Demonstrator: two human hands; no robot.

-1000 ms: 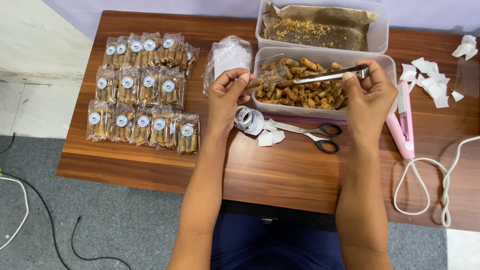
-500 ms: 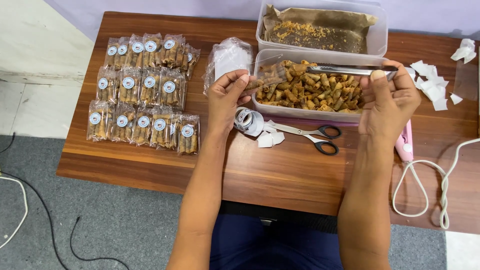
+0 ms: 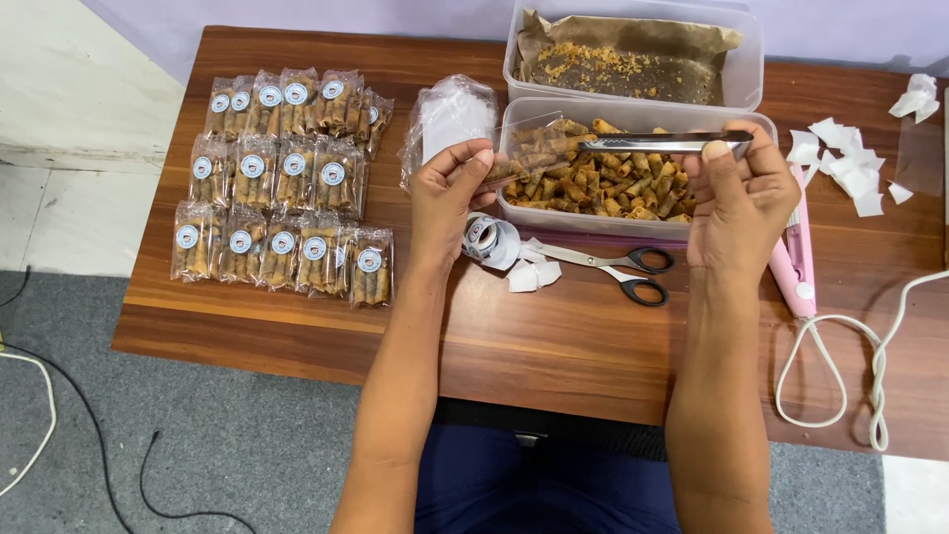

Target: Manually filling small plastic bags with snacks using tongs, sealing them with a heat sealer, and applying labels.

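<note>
Head view: the right hand [image 3: 739, 203] covers the grip end of the metal tongs [image 3: 657, 143], and whether their tips hold a snack is hard to make out. The left hand [image 3: 450, 198] pinches a small clear bag [image 3: 529, 148], part-filled with brown rolled snacks, its mouth toward 3 o'clock. The tongs, slim and shiny, are clenched in the right hand, lying level from 3 to 9 o'clock over the clear snack tub [image 3: 633, 163], tips at the bag. Scissors [image 3: 613, 265] lie at 6 o'clock from the tub.
</note>
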